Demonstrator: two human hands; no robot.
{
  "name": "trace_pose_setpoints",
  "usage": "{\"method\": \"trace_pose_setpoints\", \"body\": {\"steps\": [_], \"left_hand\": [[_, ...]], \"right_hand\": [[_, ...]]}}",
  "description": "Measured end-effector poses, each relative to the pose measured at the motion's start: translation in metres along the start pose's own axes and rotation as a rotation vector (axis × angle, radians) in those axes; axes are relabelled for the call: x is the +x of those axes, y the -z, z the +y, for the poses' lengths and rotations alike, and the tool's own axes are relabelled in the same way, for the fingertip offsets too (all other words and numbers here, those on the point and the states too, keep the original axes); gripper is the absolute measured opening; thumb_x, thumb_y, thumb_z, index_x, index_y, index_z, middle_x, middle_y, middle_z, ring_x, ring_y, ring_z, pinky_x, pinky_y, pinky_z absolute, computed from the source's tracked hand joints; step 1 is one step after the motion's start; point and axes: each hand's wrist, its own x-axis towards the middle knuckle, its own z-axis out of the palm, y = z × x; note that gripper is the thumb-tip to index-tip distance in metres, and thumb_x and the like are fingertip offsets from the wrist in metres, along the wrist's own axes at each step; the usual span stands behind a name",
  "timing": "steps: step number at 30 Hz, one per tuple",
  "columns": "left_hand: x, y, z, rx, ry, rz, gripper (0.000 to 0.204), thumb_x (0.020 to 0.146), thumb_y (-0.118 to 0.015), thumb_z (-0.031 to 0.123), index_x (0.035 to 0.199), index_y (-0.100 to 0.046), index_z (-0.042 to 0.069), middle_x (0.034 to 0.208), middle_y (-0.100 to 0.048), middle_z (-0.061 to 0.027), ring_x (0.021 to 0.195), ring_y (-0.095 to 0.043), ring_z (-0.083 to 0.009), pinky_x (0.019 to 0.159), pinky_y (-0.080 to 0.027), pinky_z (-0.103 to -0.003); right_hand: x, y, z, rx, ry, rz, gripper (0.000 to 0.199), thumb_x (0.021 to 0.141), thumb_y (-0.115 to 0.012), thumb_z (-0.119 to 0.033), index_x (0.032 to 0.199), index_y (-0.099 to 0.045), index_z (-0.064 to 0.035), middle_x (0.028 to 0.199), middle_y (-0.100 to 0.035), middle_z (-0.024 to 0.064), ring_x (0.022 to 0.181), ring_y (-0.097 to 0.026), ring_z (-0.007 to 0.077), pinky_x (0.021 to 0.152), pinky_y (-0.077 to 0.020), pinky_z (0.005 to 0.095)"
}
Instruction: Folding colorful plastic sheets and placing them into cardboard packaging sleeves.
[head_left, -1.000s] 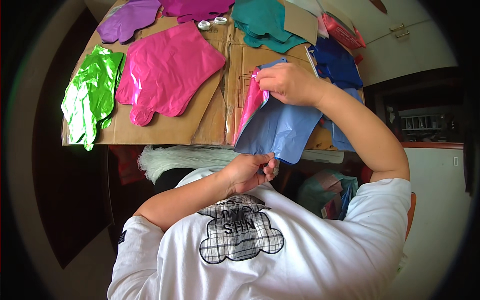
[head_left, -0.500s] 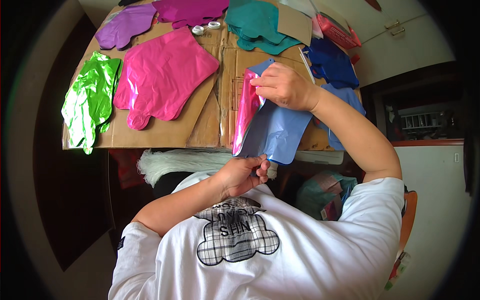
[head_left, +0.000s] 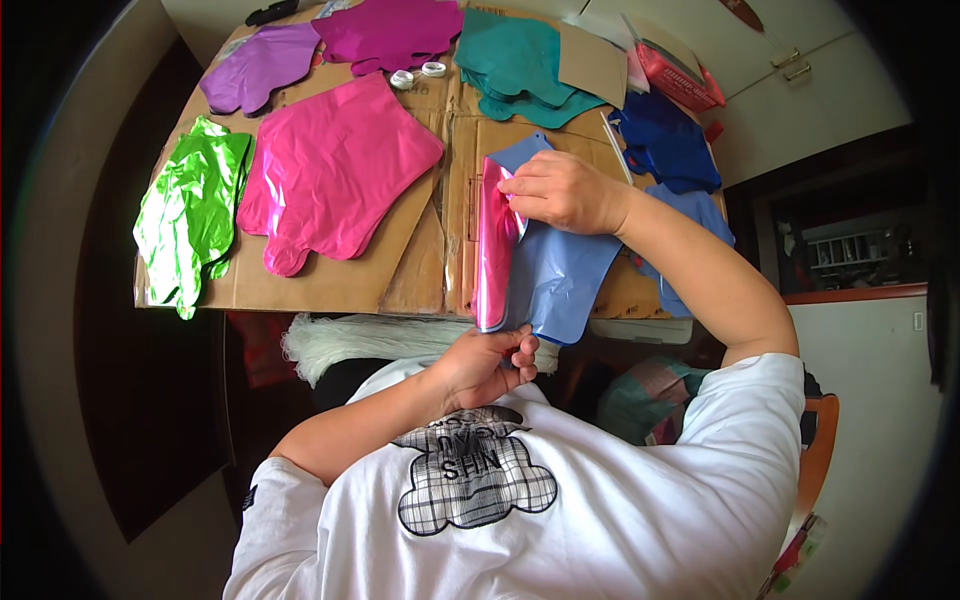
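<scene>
A flat blue foil balloon (head_left: 566, 268) lies over the table's front edge, with a shiny pink foil balloon (head_left: 493, 250) folded narrow along its left side. My right hand (head_left: 570, 193) is closed, its fingertips pinching the pink foil near the upper end. Below, my left hand (head_left: 492, 362) holds the blue balloon's lower edge between thumb and fingers, just off the table. To the left lie a large flat pink foil balloon (head_left: 340, 170) and a crumpled bright green foil balloon (head_left: 190, 215).
Cardboard (head_left: 400, 275) covers the table. Purple (head_left: 262, 65), magenta (head_left: 390, 35), teal (head_left: 510, 60) and dark blue foil balloons (head_left: 665, 140) surround the work. Two small white rolls (head_left: 402, 79) and a red basket (head_left: 678, 75) stand farther back. White strings (head_left: 365, 335) hang below the front edge.
The view has tilted slightly, so the table sits a little lower. My right hand still pinches the pink foil, which lies flatter and straighter along the blue one. The left hand keeps its hold.
</scene>
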Motion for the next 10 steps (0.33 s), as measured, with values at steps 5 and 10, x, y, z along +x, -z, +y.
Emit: {"method": "trace_pose_setpoints", "body": {"steps": [5,10], "left_hand": [[0.001,0.0009,-0.0005,0.024,-0.01,0.013,0.012,0.097,-0.042,0.005,0.086,-0.048,0.004,0.078,-0.049,-0.0016,0.063,-0.041,-0.0096,0.069,-0.042,-0.028],[0.0014,-0.0003,-0.0004,0.029,-0.015,0.022,0.012,0.097,-0.043,0.006,0.086,-0.048,0.004,0.076,-0.048,-0.0017,0.063,-0.041,-0.0105,0.07,-0.043,-0.028]], "right_hand": [[0.0,0.0026,0.0006,0.012,-0.008,-0.086,0.014,0.075,-0.06,-0.012,0.085,-0.066,-0.0049,0.105,-0.068,0.009,0.092,-0.063,0.0231,0.079,-0.0495,0.0351],[-0.0004,0.0014,0.0014,0.029,-0.024,-0.128,0.014,0.074,-0.061,-0.012,0.086,-0.067,-0.0059,0.106,-0.068,0.0092,0.094,-0.063,0.0236,0.081,-0.0503,0.036]]}}
